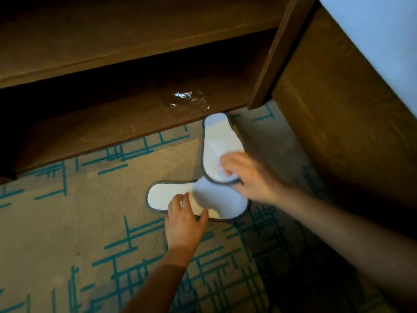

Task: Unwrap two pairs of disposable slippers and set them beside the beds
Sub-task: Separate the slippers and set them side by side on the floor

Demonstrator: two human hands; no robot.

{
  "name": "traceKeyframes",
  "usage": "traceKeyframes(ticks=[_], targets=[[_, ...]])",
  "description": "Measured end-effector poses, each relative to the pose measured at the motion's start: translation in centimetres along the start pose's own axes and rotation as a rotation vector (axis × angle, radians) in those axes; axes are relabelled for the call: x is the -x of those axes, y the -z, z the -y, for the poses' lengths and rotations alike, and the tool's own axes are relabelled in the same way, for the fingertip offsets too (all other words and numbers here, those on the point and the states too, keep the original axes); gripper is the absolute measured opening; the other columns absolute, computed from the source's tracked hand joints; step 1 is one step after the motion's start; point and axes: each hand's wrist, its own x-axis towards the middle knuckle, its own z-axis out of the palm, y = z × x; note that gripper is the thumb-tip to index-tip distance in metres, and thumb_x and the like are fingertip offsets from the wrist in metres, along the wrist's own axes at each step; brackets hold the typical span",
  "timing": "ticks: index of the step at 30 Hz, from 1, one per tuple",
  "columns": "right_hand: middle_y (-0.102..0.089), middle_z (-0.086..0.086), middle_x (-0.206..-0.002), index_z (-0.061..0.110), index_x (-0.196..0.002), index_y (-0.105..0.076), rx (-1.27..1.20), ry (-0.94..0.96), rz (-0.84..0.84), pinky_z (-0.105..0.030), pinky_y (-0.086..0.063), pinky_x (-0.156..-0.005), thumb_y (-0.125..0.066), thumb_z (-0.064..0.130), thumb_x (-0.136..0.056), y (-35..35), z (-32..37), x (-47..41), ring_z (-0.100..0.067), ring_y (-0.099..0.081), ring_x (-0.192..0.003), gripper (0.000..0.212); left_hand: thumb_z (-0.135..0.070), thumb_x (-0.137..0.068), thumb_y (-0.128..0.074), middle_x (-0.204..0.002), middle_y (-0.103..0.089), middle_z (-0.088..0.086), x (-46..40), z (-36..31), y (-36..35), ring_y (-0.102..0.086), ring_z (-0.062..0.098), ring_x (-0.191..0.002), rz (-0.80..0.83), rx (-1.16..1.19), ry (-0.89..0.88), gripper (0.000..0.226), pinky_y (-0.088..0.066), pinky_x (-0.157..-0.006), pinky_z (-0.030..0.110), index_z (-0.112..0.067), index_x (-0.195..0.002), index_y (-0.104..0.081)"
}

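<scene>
Two white disposable slippers with dark grey edging lie on the carpet, toes overlapping. The far slipper points its heel toward the wooden nightstand; my right hand grips its toe end. The near slipper lies flat with its heel to the left; my left hand grips its front edge, fingers on top and thumb on the strap. A crumpled clear plastic wrapper lies on the nightstand's low shelf just behind the far slipper.
A dark wooden nightstand with a low open shelf fills the top. A wooden bed frame with white bedding stands at the right. The floor is beige carpet with teal lines.
</scene>
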Motion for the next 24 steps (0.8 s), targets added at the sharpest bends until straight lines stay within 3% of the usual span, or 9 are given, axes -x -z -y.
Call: traceKeyframes(ticks=[2,5,7,10,11,14,16,20,24], targets=[[-0.059,-0.012,-0.104,0.014,-0.085,-0.049,0.225,0.025,0.230,-0.046,-0.052,-0.077,-0.062,-0.005,-0.063,-3.0,-2.1,2.7,-0.032,-0.057,-0.098,0.033,-0.043,-0.082,-0.058,-0.144,-0.033,0.015,0.3,-0.5,-0.7,-0.030,0.028,-0.134,0.089,0.029,0.049,0.069,-0.036,-0.105,0.040,-0.007,-0.135,-0.036],[-0.040,-0.006,-0.141,0.018,-0.106,-0.053,0.345,-0.089,0.505,-0.047,-0.029,-0.112,-0.064,0.022,-0.079,-4.3,-3.6,5.3,-0.026,-0.030,-0.138,0.030,-0.047,-0.083,-0.055,-0.151,-0.018,0.012,0.2,-1.3,-1.2,-0.013,0.025,-0.141,0.121,0.021,0.085,0.074,-0.028,-0.112,0.039,-0.008,-0.139,-0.027],[-0.035,0.000,-0.145,0.022,-0.118,-0.052,0.255,-0.204,0.448,-0.039,-0.028,-0.110,-0.061,0.037,-0.082,-4.4,-3.6,5.6,-0.022,-0.028,-0.139,0.040,-0.047,-0.083,-0.056,-0.151,-0.016,0.011,0.0,-1.8,-1.5,-0.010,0.025,-0.142,0.132,0.020,0.112,0.075,-0.027,-0.114,0.040,-0.008,-0.139,-0.026],[-0.033,0.000,-0.147,0.021,-0.134,-0.044,0.179,-0.344,0.185,-0.033,-0.036,-0.102,-0.062,0.037,-0.082,-3.8,-3.4,3.7,-0.021,-0.037,-0.133,0.058,-0.042,-0.078,-0.063,-0.149,-0.019,0.010,-0.6,-2.6,-2.1,-0.014,0.026,-0.141,0.111,0.071,0.162,0.064,-0.027,-0.113,0.047,-0.009,-0.128,-0.038],[-0.028,0.000,-0.151,0.021,-0.139,-0.037,0.179,-0.367,0.181,-0.033,-0.033,-0.105,-0.063,0.038,-0.082,-3.6,-3.6,2.8,-0.021,-0.031,-0.137,0.066,-0.040,-0.077,-0.065,-0.149,-0.019,0.009,-0.8,-2.8,-2.3,-0.014,0.026,-0.141,0.113,0.080,0.170,0.059,-0.027,-0.112,0.049,-0.010,-0.123,-0.042],[-0.006,0.000,-0.159,0.021,-0.149,-0.009,0.264,-0.455,0.380,-0.040,-0.018,-0.115,-0.067,0.046,-0.078,-3.5,-4.7,0.6,-0.021,-0.007,-0.146,0.095,-0.033,-0.074,-0.069,-0.151,-0.015,0.008,-1.4,-2.5,-2.8,-0.014,0.026,-0.142,0.154,0.020,0.077,0.053,-0.025,-0.112,0.049,-0.013,-0.118,-0.045],[-0.004,-0.002,-0.159,0.022,-0.149,-0.001,0.261,-0.519,0.465,-0.043,-0.019,-0.115,-0.069,0.050,-0.074,-3.8,-5.5,0.1,-0.024,-0.007,-0.145,0.104,-0.028,-0.074,-0.070,-0.153,-0.014,0.009,-2.1,-1.8,-2.7,-0.019,0.028,-0.141,0.180,-0.029,-0.027,0.050,-0.028,-0.111,0.047,-0.012,-0.116,-0.047],[-0.018,-0.003,-0.149,0.023,-0.147,-0.012,0.274,-0.516,0.507,-0.045,-0.032,-0.107,-0.071,0.057,-0.066,-3.6,-6.3,0.6,-0.031,-0.026,-0.135,0.105,-0.023,-0.071,-0.073,-0.153,-0.020,0.008,-5.0,-0.3,-1.5,-0.040,0.031,-0.127,0.307,-0.118,-0.269,0.041,-0.042,-0.102,0.041,-0.006,-0.104,-0.053],[-0.041,-0.005,-0.137,0.021,-0.138,-0.033,0.347,-0.508,0.468,-0.038,-0.029,-0.103,-0.069,0.049,-0.072,-2.6,-6.5,1.1,-0.026,-0.033,-0.127,0.081,-0.011,-0.078,-0.062,-0.138,-0.041,0.011,-8.2,-1.2,0.8,-0.047,0.031,-0.118,0.370,-0.288,-0.475,0.021,-0.039,-0.102,0.037,-0.004,-0.098,-0.057]])
